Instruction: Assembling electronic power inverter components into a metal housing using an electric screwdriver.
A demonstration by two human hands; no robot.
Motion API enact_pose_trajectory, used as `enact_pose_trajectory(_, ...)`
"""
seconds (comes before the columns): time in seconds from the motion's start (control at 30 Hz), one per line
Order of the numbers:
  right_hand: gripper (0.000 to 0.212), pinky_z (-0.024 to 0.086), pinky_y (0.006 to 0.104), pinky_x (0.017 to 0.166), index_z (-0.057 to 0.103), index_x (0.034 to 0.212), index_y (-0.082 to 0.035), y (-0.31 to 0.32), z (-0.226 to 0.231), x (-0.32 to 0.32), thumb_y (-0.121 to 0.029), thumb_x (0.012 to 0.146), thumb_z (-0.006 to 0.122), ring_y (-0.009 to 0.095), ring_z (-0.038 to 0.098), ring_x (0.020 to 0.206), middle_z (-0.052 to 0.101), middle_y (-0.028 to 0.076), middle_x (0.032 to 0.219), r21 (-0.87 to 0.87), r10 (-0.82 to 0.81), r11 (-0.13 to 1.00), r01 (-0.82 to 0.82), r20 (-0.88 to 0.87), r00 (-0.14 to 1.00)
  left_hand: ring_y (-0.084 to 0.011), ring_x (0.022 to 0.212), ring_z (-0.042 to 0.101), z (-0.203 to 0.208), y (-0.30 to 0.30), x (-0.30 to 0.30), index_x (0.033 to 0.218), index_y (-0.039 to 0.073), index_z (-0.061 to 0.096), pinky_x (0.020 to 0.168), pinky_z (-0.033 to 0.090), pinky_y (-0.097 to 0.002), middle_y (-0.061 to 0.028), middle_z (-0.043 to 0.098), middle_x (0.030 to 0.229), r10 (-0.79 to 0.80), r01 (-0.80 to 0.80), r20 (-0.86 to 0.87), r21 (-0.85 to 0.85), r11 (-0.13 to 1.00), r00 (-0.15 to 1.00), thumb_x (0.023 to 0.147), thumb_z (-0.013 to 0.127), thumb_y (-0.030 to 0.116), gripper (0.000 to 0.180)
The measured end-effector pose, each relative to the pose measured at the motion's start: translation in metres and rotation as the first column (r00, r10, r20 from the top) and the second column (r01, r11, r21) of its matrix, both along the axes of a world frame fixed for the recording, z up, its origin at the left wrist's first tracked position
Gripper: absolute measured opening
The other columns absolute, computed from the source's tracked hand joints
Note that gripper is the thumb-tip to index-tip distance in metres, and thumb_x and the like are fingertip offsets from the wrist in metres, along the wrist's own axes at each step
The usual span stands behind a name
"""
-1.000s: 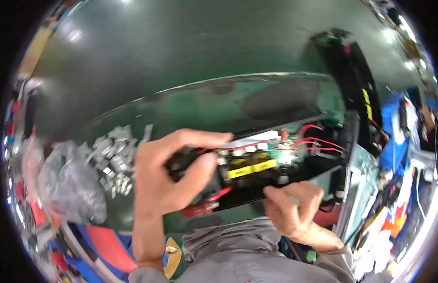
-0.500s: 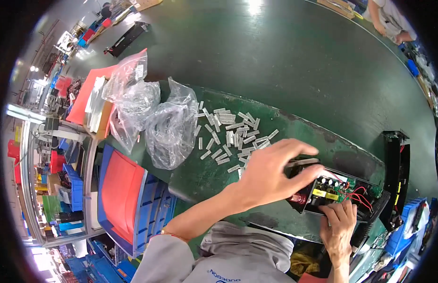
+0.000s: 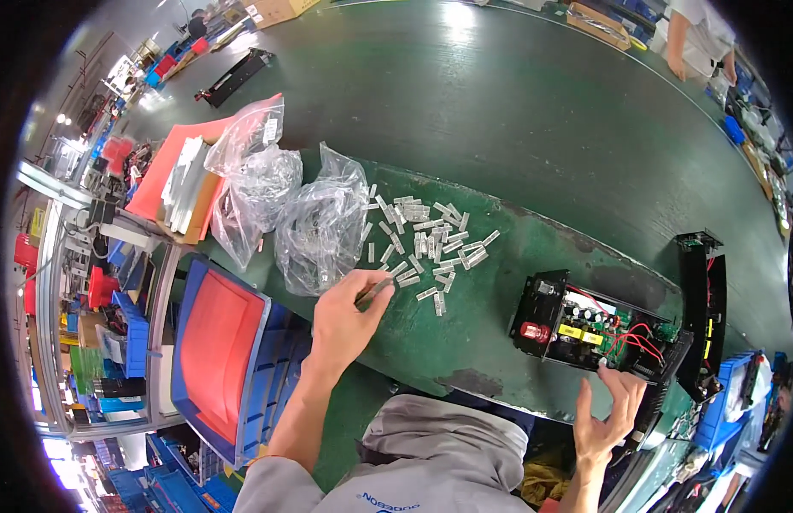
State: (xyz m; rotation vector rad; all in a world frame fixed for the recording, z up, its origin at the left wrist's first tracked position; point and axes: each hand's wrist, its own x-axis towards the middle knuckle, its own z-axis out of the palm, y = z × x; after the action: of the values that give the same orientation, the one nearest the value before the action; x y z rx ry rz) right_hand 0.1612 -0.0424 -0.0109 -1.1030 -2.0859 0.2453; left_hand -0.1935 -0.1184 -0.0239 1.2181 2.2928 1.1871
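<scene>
Small silvery metal strips (image 3: 426,244) lie scattered in a loose pile on the green bench. Near the pile's left lower side my left hand (image 3: 341,321) pinches a small grey strip (image 3: 375,291) between thumb and fingers; the grip partly hides it. To the right sits a black open-topped metal case (image 3: 542,299) with a green circuit board (image 3: 614,329), yellow-wrapped parts, red wires and a red component at its left end. My right hand (image 3: 608,415) is at the case's near edge, thumb and fingers apart, one fingertip by the rim.
Clear plastic bags (image 3: 320,222) lie left of the strips, beside a cardboard box (image 3: 183,201) of pale flat pieces. A blue bin (image 3: 191,368) with a red sheet stands left. Another black case (image 3: 700,316) lies right. A co-worker (image 3: 696,43) stands at far right.
My left hand has moved from above the case leftward to the strips' edge. My right hand has drawn down slightly, its fingers spread apart. The case now shows more fully.
</scene>
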Motion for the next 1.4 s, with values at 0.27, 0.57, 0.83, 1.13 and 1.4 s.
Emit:
enact_pose_trajectory(0.27,0.032,0.048,0.0407,0.081,0.067,0.105,-0.003,-0.029,0.0,0.016,0.005,0.076,0.075,0.032,0.06,0.088,0.067,0.014,0.096,-0.068,-0.105,0.993,0.1,-0.063,0.992,-0.0221,0.082,0.069,-0.016,0.056,0.017,0.103,0.01,0.076,0.07,0.055,-0.0319,-0.0062,0.067,0.103,-0.44,0.443,-0.232,-0.042,0.896,0.868,0.085,0.079,0.013,0.018)
enact_pose_trajectory(0.57,0.04,0.052,0.0362,0.075,0.069,0.112,-0.007,-0.039,-0.012,0.026,0.001,0.074,0.081,0.026,0.063,0.085,0.069,0.007,0.098,-0.033,-0.08,0.997,0.075,-0.162,0.984,-0.0226,0.073,0.065,-0.016,0.062,0.022,0.095,0.002,0.071,0.067,0.05,-0.032,-0.0086,0.064,0.093,-0.483,0.488,-0.177,-0.019,0.873,0.857,0.084,0.077,0.006,0.014)
enact_pose_trajectory(0.83,0.039,0.054,0.0363,0.074,0.069,0.11,-0.006,-0.043,-0.011,0.01,0.002,0.074,0.081,0.027,0.065,0.083,0.071,0.009,0.096,-0.051,-0.038,0.998,0.026,-0.244,0.969,-0.0244,0.064,0.06,-0.025,0.073,0.01,0.104,-0.001,0.065,0.064,0.05,-0.0339,-0.0134,0.064,0.086,-0.507,0.507,-0.348,-0.098,0.856,0.789,0.091,0.073,0.01,0.019)
enact_pose_trajectory(1.13,0.031,0.055,0.0293,0.074,0.071,0.119,-0.002,-0.052,0.008,-0.007,-0.002,0.089,0.076,0.015,0.066,0.086,0.07,0.009,0.097,-0.487,-0.073,0.821,-0.297,-0.606,0.792,-0.0102,0.064,0.059,0.063,0.025,0.1,0.109,0.001,0.063,0.059,0.047,-0.0238,-0.0065,0.068,0.086,-0.556,0.554,0.116,0.051,0.831,0.823,0.095,0.064,0.0,0.014)
enact_pose_trajectory(1.4,0.028,0.051,0.0313,0.076,0.073,0.121,-0.002,-0.038,0.022,-0.011,-0.008,0.094,0.073,0.02,0.064,0.094,0.068,0.01,0.106,-0.299,0.197,0.756,-0.582,-0.745,0.637,-0.0131,0.082,0.064,0.076,0.018,0.139,0.124,0.004,0.063,0.069,0.052,-0.0263,-0.0067,0.068,0.101,-0.734,0.734,0.492,0.248,0.633,0.468,0.097,0.067,0.006,0.027)
